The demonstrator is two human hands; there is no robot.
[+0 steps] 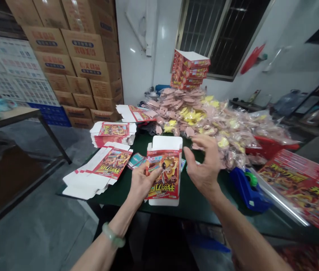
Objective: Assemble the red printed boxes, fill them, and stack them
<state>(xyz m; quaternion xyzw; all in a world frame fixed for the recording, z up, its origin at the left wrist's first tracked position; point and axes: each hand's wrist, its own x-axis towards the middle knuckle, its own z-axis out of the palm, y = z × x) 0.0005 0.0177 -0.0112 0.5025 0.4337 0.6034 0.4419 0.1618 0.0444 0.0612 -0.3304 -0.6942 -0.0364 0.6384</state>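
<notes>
Box: printed paperboard box (163, 173), red and yellow with a cartoon figure, is standing partly folded on the green table (189, 209), near the table's near edge, with its white end flaps sticking out at the far and near ends.

Left hand: left hand (144, 184), wearing a pale green bangle (113, 235), is gripping the box's left edge with its fingers curled around it.

Right hand: right hand (204, 165) is hanging open just to the right of the box, with its fingers spread and curved; it is not touching anything.

Blanks: flat printed carton blanks (99, 177) are lying in a loose pile left of the box, a squarer stack of blanks (112, 133) is sitting farther away, and one more blank (133, 113) is lying at the far left of the heap.

Cards: small teal printed cards (136, 161) are lying between the pile and the box.

Progress: a stack of closed boxes (190, 69) is standing at the far end, fewer than the blanks around it appear to make. A large heap of pink and yellow bagged items (199, 116) is spreading across the far right, unboxed.

Right side: a blue tape dispenser (248, 190) is sitting near a plastic-wrapped stack of printed sheets (297, 188).
</notes>
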